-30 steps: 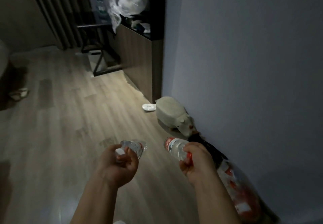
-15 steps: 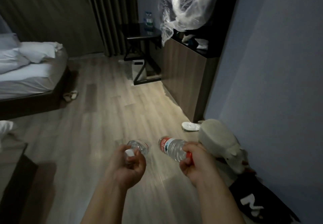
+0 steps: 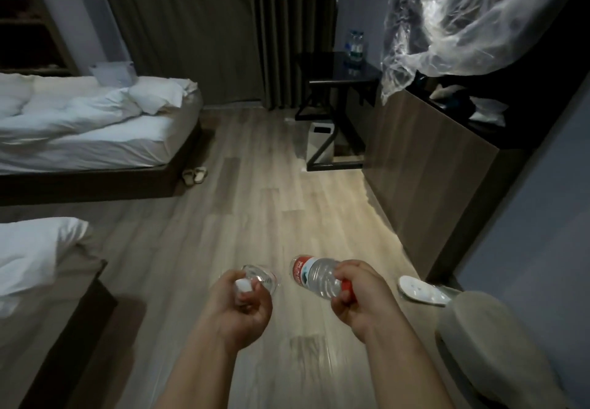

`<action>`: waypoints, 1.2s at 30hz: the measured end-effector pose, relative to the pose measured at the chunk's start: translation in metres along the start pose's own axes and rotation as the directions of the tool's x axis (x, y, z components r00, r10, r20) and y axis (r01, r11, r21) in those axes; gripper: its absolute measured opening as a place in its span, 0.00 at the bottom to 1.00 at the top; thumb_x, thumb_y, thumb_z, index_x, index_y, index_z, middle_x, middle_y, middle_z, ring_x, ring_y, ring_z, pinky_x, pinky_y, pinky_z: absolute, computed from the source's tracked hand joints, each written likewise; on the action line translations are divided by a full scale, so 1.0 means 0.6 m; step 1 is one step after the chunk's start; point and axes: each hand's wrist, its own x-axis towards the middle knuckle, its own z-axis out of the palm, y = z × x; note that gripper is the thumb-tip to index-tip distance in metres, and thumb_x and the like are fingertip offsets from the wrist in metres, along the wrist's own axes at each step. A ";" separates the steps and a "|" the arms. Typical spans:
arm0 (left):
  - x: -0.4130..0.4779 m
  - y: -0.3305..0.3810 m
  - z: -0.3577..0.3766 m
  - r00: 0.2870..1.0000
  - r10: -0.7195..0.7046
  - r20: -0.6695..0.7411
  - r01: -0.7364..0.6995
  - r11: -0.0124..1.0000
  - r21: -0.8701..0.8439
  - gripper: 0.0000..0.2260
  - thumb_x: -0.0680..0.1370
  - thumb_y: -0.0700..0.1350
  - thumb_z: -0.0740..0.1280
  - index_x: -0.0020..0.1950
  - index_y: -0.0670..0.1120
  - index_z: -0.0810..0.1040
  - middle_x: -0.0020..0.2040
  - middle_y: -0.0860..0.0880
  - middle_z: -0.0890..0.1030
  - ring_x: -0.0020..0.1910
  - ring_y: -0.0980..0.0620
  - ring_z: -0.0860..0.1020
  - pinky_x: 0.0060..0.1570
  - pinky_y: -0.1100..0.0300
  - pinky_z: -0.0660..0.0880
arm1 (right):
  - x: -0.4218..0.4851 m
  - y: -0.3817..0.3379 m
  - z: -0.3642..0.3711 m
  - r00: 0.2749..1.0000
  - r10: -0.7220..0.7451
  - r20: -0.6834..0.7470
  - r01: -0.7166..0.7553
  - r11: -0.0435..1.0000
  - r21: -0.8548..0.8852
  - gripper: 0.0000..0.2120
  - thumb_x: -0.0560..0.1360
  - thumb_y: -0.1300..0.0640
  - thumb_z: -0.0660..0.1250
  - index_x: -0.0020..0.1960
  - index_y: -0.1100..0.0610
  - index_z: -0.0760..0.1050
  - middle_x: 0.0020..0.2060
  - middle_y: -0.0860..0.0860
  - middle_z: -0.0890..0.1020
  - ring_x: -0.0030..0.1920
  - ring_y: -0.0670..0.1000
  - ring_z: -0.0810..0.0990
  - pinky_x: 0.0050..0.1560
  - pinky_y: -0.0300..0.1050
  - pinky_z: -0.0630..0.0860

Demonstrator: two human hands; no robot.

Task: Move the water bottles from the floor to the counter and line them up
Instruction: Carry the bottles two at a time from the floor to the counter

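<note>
**Carry stage: grip and load status**

The left hand (image 3: pixel 242 303) is gripping a small clear plastic water bottle with a white cap (image 3: pixel 259 278). Its fingers are curling tight round the neck, and the cap is showing above the knuckles. The bottle's body is pointing away from the person.

The right hand (image 3: pixel 360 293) is gripping a clear plastic water bottle with a red label and red cap (image 3: pixel 314 278). Its fingers are wrapping the cap end, and the base is pointing forward and to the left.

The landmark is the long wood-fronted counter with a dark top (image 3: pixel 427 166), which is running along the right-hand wall. Both bottles are being held in the air over the pale wood-plank floor (image 3: pixel 255 217). They are left of the counter's near end and well apart from it, and neither is touching the counter.

- Crumpled clear plastic sheeting (image 3: pixel 472 16) is hanging over the counter's far end.
- A black metal-framed side table (image 3: pixel 338 72) is standing just past that far end. It is carrying a cluster of clear bottles with blue labels (image 3: pixel 355 45); I cannot tell how many.
- A single white slipper (image 3: pixel 421 290) is lying on the floor just beside the counter's near corner.
- A grey rounded padded object (image 3: pixel 488 345) is sitting nearer to the person than the slipper.
- Two beds with white bedding (image 3: pixel 95 128) are standing across the floor from the counter.
- A pair of pale slippers (image 3: pixel 194 175) is lying beside the farther bed.
</note>
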 end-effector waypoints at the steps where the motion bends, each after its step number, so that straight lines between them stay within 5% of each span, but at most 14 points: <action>1: 0.019 0.015 0.026 1.000 0.015 -0.011 -0.015 1.000 -0.014 0.09 0.75 0.42 0.62 0.41 0.36 0.70 0.30 0.43 0.72 0.10 0.55 0.64 0.13 0.67 0.69 | 0.031 -0.020 0.014 1.000 0.010 0.011 -0.010 1.000 -0.023 0.11 0.73 0.70 0.57 0.37 0.57 0.71 0.27 0.53 0.67 0.13 0.42 0.62 0.17 0.31 0.65; 7: 0.112 0.096 0.153 0.997 0.071 -0.017 -0.072 0.995 -0.070 0.10 0.75 0.42 0.63 0.39 0.35 0.71 0.19 0.43 0.69 0.11 0.56 0.63 0.20 0.67 0.74 | 0.180 -0.123 0.100 0.997 0.039 0.065 -0.029 0.988 -0.149 0.10 0.74 0.69 0.57 0.38 0.58 0.71 0.34 0.55 0.70 0.11 0.42 0.64 0.17 0.30 0.66; 13: 0.182 0.179 0.248 0.993 0.116 -0.005 -0.116 0.987 -0.112 0.15 0.77 0.41 0.60 0.31 0.36 0.70 0.14 0.44 0.65 0.10 0.57 0.61 0.21 0.69 0.72 | 0.297 -0.195 0.176 0.996 0.044 0.079 -0.028 0.982 -0.188 0.10 0.74 0.69 0.57 0.38 0.57 0.71 0.30 0.54 0.68 0.12 0.42 0.63 0.18 0.31 0.68; 21: 0.308 0.357 0.363 0.993 0.116 0.013 -0.114 0.989 -0.095 0.12 0.77 0.42 0.61 0.36 0.36 0.69 0.16 0.42 0.68 0.10 0.56 0.63 0.17 0.69 0.72 | 0.476 -0.266 0.325 0.998 -0.003 0.066 0.014 0.985 -0.174 0.11 0.73 0.70 0.57 0.38 0.58 0.72 0.35 0.55 0.71 0.11 0.42 0.64 0.17 0.31 0.66; 26: 0.376 0.516 0.455 0.988 0.149 -0.029 -0.149 0.989 -0.002 0.11 0.75 0.42 0.62 0.37 0.36 0.71 0.19 0.42 0.72 0.12 0.56 0.66 0.10 0.71 0.61 | 0.594 -0.326 0.474 0.999 0.013 0.045 -0.004 0.982 -0.187 0.11 0.74 0.69 0.58 0.38 0.58 0.73 0.36 0.56 0.72 0.14 0.44 0.66 0.16 0.31 0.66; 36: 0.487 0.728 0.603 0.962 0.268 -0.047 -0.260 0.956 0.140 0.10 0.76 0.44 0.60 0.39 0.39 0.72 0.18 0.47 0.70 0.11 0.59 0.63 0.18 0.66 0.74 | 0.794 -0.408 0.675 0.997 0.036 0.073 -0.022 0.983 -0.180 0.11 0.73 0.69 0.59 0.39 0.57 0.74 0.35 0.56 0.72 0.10 0.43 0.65 0.17 0.32 0.67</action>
